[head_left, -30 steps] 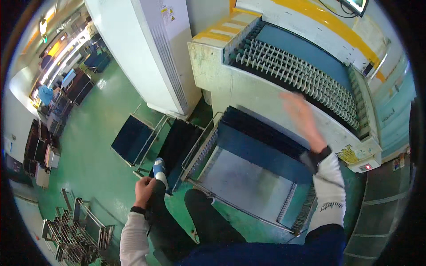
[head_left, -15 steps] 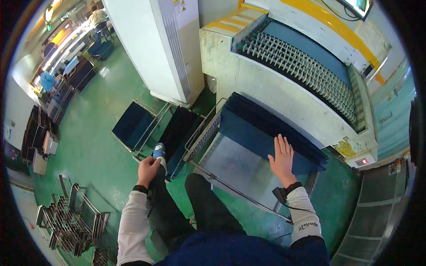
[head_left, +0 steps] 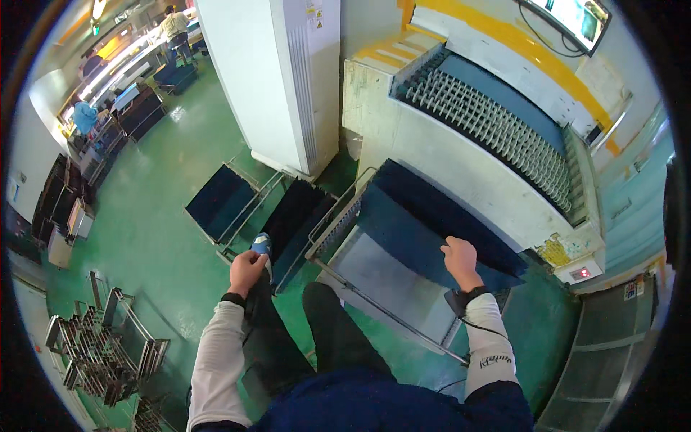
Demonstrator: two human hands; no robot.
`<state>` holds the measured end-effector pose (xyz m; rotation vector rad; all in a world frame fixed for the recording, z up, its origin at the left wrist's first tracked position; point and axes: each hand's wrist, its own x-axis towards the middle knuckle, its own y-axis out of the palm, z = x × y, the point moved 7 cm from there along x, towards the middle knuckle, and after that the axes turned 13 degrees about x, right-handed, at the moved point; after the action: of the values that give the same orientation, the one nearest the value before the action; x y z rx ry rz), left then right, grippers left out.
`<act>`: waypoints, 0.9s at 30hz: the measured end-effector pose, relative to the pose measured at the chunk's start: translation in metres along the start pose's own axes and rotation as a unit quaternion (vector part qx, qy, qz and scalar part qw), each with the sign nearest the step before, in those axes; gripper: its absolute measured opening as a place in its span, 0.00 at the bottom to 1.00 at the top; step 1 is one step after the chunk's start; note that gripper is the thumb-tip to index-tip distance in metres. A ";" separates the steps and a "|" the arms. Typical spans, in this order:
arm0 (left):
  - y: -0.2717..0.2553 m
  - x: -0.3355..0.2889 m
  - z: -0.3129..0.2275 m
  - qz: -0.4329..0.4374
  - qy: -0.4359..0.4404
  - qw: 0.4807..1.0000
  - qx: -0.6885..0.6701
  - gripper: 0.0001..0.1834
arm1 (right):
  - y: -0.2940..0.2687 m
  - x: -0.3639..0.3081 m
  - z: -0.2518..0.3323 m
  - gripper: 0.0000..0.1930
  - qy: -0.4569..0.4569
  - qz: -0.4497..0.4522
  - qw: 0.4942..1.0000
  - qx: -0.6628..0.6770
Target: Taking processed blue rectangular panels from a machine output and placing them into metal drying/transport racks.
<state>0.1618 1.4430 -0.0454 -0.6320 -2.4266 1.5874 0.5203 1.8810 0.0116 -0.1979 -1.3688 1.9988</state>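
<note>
My right hand (head_left: 459,258) grips the near edge of a dark blue sheet (head_left: 425,223) lying on top of a stack in a metal-framed cart (head_left: 345,277). A pale grey panel (head_left: 385,284) of the cart shows below the sheet. My left hand (head_left: 247,269) hangs by my side, closed, near my blue shoe (head_left: 260,243); whether it holds anything I cannot tell. White sleeves cover both forearms.
A cream machine (head_left: 461,165) with a blue belt and white roller row (head_left: 489,129) stands behind the cart. Two more racks of dark sheets (head_left: 223,201) lean on the green floor at left. A white cabinet (head_left: 288,79) rises behind them. Wire frames (head_left: 101,345) lie lower left. People work far left.
My right hand came down from the machine's rollers to the dark blue sheet on the cart and closed on its edge. My left hand stayed by my side.
</note>
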 end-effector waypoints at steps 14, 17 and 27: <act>0.001 -0.002 0.013 -0.016 -0.006 1.000 -0.025 0.20 | -0.247 0.017 -0.008 0.13 0.096 -0.341 0.785 0.508; 0.006 0.003 0.003 -0.019 0.014 0.999 -0.022 0.20 | -0.267 0.014 -0.074 0.15 0.076 -0.301 0.927 0.209; 0.003 -0.001 0.010 -0.023 0.010 1.000 -0.017 0.22 | -0.166 0.090 -0.133 0.07 0.158 -0.221 0.555 0.787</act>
<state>0.1599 1.4354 -0.0519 -0.5909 -2.4406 1.5169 0.5928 2.0709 0.1206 0.5457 0.8479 1.8177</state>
